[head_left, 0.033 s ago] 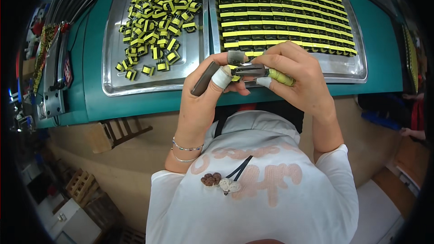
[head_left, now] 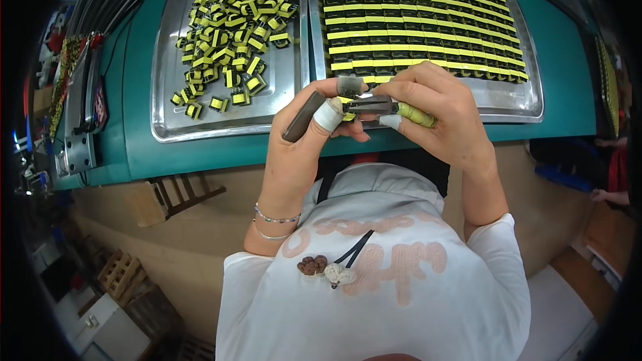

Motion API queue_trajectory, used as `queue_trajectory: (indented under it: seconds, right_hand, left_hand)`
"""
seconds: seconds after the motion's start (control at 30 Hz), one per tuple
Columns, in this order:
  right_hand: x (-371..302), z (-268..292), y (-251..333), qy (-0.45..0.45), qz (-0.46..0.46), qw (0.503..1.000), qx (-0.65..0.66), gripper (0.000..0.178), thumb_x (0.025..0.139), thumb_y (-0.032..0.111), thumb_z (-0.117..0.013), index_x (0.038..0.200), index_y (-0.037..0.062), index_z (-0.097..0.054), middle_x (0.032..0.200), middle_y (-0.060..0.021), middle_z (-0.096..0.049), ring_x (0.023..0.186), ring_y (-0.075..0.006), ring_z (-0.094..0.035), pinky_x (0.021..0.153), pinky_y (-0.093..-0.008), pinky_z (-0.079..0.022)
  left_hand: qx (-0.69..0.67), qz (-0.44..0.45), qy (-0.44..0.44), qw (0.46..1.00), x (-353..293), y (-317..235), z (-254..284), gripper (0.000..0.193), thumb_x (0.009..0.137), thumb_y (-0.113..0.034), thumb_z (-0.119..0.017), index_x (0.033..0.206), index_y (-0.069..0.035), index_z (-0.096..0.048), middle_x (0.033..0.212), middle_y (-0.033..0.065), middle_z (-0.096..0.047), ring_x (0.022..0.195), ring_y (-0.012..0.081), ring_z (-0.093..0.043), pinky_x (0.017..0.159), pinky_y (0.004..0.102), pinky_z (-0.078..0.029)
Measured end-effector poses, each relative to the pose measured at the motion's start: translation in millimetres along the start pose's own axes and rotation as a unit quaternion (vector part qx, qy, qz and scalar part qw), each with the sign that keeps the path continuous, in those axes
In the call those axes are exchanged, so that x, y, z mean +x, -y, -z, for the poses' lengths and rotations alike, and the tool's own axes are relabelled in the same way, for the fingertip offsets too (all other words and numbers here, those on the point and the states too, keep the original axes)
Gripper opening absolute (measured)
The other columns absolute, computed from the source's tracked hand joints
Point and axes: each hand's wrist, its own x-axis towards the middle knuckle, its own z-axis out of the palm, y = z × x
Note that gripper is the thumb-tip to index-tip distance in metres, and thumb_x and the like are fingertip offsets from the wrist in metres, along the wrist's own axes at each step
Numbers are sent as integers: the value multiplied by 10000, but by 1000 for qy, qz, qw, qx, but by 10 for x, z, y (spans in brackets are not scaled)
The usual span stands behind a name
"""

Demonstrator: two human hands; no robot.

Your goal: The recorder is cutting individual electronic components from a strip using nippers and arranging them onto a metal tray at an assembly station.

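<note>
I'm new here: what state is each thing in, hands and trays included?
Left hand: closed on small piece
Right hand: closed on dark tool
White tape: wrapped around left thumb
Loose pieces: jumbled in a heap
Other pieces: set in rows
Left tray: partly covered
Right tray: mostly covered

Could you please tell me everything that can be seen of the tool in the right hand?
The tool lies crosswise in the right hand, its narrow, dark, metal-looking prongs pointing left and nearly together. Its yellow-green handle seems wrapped in tape or cord and sits within the grip. The prongs reach toward a yellow-and-black part in the left hand; I cannot tell whether they touch it.
</note>
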Motion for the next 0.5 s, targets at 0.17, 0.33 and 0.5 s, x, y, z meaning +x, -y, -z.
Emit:
queue_trajectory:
  seconds: [0.17,0.33,0.5]
  right_hand:
    - [-20,15,-70,-8,52,998,-20,367,543,-29,-634,905,30,-650,762,-72,-577,714,-235,-556,624,-324,-446]
    - [-18,-3,-70,-17,41,999,9,350,541,-3,-659,890,28,-643,774,-78,-579,716,-238,-553,621,-328,-440]
    - [-36,-1,-18,-45,-1,999,22,312,599,54,-687,906,28,-639,789,-91,-580,727,-255,-555,645,-339,-438]
  left_hand:
    - [-5,25,-6,1000,-26,-38,-62,336,933,-217,-537,1141,46,-522,970,143,-625,827,198,-639,707,311,-545]
    - [8,22,23,999,24,-34,-9,330,926,-208,-551,1138,42,-516,975,137,-621,806,186,-632,706,314,-546]
    - [-9,-17,-41,999,30,-21,-38,339,906,-183,-584,1149,39,-504,983,135,-621,808,176,-626,712,309,-545]
